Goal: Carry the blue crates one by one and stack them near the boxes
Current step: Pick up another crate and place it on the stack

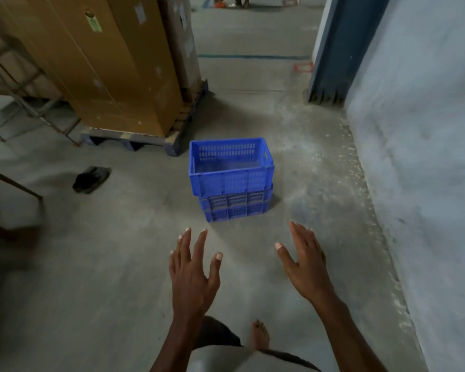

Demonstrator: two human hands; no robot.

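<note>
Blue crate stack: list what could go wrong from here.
1. The top crate sits skewed on the lower crates, overhanging on the left; adding another could tip the stack.
2. Both the left hand and the right hand are open and empty, and a bare foot is near; a falling crate could hit it.
3. A dark sandal lies on the floor to the left, a possible trip hazard.

The person has bare forearms, a bare foot [261, 334], dark shorts [218, 334] and a pale shirt hem [226, 358].
</note>
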